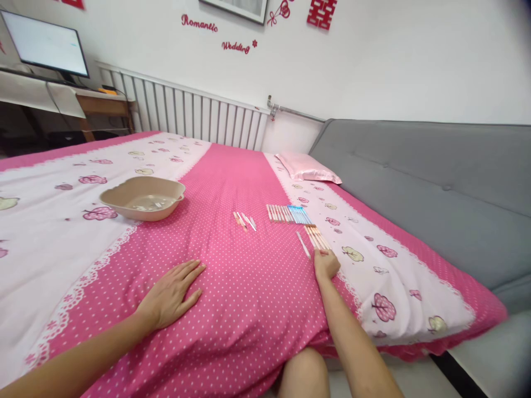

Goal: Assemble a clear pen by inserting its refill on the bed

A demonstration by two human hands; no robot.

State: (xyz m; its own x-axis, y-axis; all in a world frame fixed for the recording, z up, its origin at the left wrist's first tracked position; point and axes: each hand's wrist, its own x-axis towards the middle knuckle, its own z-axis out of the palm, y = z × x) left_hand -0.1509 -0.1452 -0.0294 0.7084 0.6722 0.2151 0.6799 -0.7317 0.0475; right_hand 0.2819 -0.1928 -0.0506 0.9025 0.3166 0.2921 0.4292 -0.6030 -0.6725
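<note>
My left hand [172, 296] lies flat and open on the pink dotted bedsheet [232, 287], fingers spread, holding nothing. My right hand [326, 264] reaches forward to the near ends of a small bunch of orange pens [317, 237]; its fingers touch them, and whether they grip is hard to tell. One single white pen [302, 245] lies just left of that bunch. Farther off, a row of several orange and blue pens [289, 214] lies side by side. A few loose pens [244, 221] lie to the left of the row.
A beige plastic basin [143, 197] sits on the bed at the left. A pink pillow [307, 167] lies at the head, by the grey padded headboard [435, 182]. A radiator [186, 113], a desk and a monitor [43, 44] stand behind.
</note>
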